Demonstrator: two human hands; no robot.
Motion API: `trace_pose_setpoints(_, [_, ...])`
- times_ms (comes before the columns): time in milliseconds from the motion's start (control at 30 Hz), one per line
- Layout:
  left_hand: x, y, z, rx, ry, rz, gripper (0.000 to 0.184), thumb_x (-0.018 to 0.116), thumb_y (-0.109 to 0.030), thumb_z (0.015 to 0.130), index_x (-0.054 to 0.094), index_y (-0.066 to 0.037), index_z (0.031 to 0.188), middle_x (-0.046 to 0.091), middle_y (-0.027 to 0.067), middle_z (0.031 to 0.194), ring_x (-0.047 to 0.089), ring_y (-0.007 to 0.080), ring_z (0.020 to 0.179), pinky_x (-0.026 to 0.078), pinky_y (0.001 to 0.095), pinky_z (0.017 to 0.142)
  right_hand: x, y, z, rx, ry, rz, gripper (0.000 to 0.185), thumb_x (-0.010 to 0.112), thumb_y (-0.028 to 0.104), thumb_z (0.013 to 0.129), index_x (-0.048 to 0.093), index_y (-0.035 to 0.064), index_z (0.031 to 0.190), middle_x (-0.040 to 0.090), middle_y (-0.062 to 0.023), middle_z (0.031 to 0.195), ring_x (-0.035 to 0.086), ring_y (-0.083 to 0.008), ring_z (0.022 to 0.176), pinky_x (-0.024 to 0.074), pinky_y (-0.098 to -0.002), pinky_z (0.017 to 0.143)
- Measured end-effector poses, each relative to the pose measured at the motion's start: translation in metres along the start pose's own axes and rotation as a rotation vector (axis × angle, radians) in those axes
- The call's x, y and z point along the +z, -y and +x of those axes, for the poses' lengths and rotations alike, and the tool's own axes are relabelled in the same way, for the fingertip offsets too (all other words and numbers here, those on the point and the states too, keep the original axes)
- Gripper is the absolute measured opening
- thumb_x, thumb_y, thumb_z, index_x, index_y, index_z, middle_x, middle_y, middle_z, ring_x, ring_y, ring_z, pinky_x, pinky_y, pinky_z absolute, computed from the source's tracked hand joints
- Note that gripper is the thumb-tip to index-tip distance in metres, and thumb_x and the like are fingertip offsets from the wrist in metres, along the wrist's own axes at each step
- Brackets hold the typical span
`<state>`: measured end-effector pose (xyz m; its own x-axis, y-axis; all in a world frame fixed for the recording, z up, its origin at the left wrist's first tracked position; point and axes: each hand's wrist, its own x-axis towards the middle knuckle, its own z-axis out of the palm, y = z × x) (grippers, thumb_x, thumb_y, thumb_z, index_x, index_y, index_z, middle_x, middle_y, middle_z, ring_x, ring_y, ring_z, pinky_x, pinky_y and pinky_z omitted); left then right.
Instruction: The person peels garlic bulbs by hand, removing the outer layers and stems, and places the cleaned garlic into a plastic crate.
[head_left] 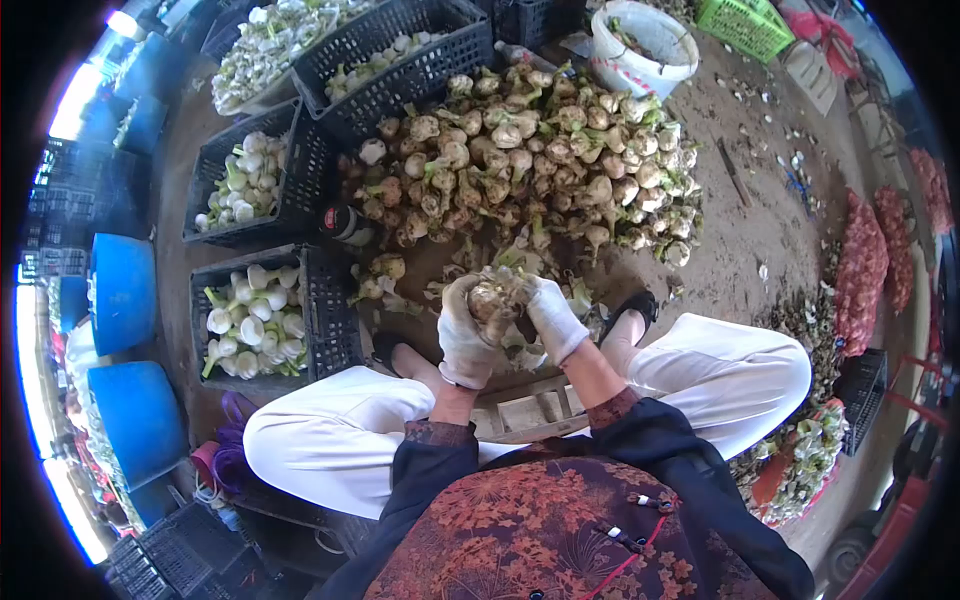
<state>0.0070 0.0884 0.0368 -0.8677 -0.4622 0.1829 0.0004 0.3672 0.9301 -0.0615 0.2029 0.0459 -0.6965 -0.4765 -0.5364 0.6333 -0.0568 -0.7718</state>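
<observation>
My left hand (466, 335), in a pale, soiled work glove, is wrapped round a brown, dirty bulb (495, 298) that looks like garlic or onion. From the other side my right hand (556, 320), gloved too, closes on the same bulb. Something small and dark shows under the right fingers; I cannot make out what. Just beyond my hands lies a large heap of unpeeled bulbs (520, 150) with roots and short green stems. Loose skins and trimmings (520, 258) litter the ground between my feet and the heap.
Black crates of cleaned white bulbs, one near (345, 330) and one farther (300, 165), stand left. A white bucket (640, 75) and a green crate (745, 25) are at the back. Blue tubs (125, 295) line the far left. Red mesh sacks (862, 270) lie right.
</observation>
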Motion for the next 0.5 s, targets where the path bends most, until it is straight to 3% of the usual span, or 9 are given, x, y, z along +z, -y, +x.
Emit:
trace_pose_setpoints(33, [0.001,0.006,0.0,0.23,-0.019,0.249,0.059,0.068,-0.045,0.079,0.046,-0.003,0.113,0.058,0.0131,0.094,0.061,0.0276,0.078,0.05,0.0363,0.069,0.006,0.003,-0.002,0.012,-0.062,0.007,0.027,0.061,0.029,0.09,0.064,0.0026,0.097,0.063,-0.0009,0.083,0.054,-0.0065,0.07,0.0452,-0.0246,0.062])
trace_pose_setpoints(67, [0.003,0.012,0.0,0.237,-0.032,0.258,0.067,0.064,-0.057,0.077,0.047,-0.002,0.112,0.056,0.0135,0.089,0.06,0.0299,0.079,0.049,0.0351,0.069,0.009,0.008,-0.006,0.104,-0.105,-0.041,0.024,0.063,0.023,0.089,0.061,0.0023,0.1,0.062,0.0,0.082,0.054,-0.0067,0.071,0.0447,-0.0239,0.061])
trace_pose_setpoints(167, [0.001,0.009,-0.002,0.127,0.004,0.171,0.059,0.069,-0.048,0.077,0.049,-0.004,0.111,0.057,0.0151,0.093,0.06,0.0335,0.079,0.049,0.0387,0.069,-0.003,-0.031,0.011,-0.008,-0.028,0.182,0.025,0.062,0.024,0.089,0.06,0.0021,0.1,0.061,0.0008,0.081,0.053,-0.0067,0.07,0.0442,-0.023,0.06])
trace_pose_setpoints(200, [0.001,0.01,-0.004,0.125,0.003,0.17,0.059,0.069,-0.048,0.077,0.049,-0.004,0.111,0.057,0.0151,0.093,0.06,0.0335,0.079,0.049,0.0387,0.069,-0.004,-0.026,0.006,-0.006,-0.028,0.181,0.025,0.062,0.024,0.089,0.06,0.0021,0.1,0.061,0.0008,0.081,0.053,-0.0067,0.07,0.0442,-0.023,0.06])
trace_pose_setpoints(267, [0.002,0.015,-0.007,-0.097,-0.035,-0.07,0.056,0.067,-0.048,0.078,0.05,-0.004,0.109,0.057,0.0153,0.094,0.061,0.0332,0.08,0.049,0.0387,0.069,-0.005,-0.009,-0.006,-0.015,0.096,0.036,0.022,0.06,0.021,0.09,0.06,0.0025,0.102,0.06,0.0004,0.082,0.053,-0.0063,0.07,0.0437,-0.0223,0.061])
trace_pose_setpoints(400, [0.007,0.01,-0.003,0.137,-0.072,0.171,0.054,0.061,-0.05,0.083,0.049,-0.004,0.109,0.061,0.0159,0.09,0.063,0.0286,0.079,0.05,0.0348,0.069,0.003,-0.021,0.005,0.036,-0.034,0.222,0.019,0.059,0.016,0.09,0.06,0.0013,0.102,0.061,-0.0006,0.084,0.053,-0.0064,0.074,0.0441,-0.0225,0.064])
trace_pose_setpoints(467, [0.009,0.008,-0.003,0.056,-0.084,0.111,0.055,0.059,-0.051,0.084,0.049,-0.003,0.109,0.062,0.0149,0.088,0.063,0.0272,0.077,0.05,0.0342,0.069,0.005,-0.028,0.007,-0.241,-0.039,0.098,0.017,0.057,0.011,0.09,0.06,-0.0001,0.102,0.062,-0.0016,0.087,0.053,-0.0066,0.078,0.0442,-0.0227,0.067])
trace_pose_setpoints(500, [0.008,0.006,-0.002,-0.029,-0.1,0.054,0.055,0.056,-0.052,0.085,0.048,-0.003,0.11,0.063,0.014,0.086,0.062,0.0258,0.076,0.05,0.0336,0.069,0.004,-0.026,0.005,-0.239,-0.037,0.101,0.017,0.057,0.011,0.09,0.06,-0.0001,0.102,0.062,-0.0016,0.087,0.053,-0.0066,0.078,0.0442,-0.0227,0.067])
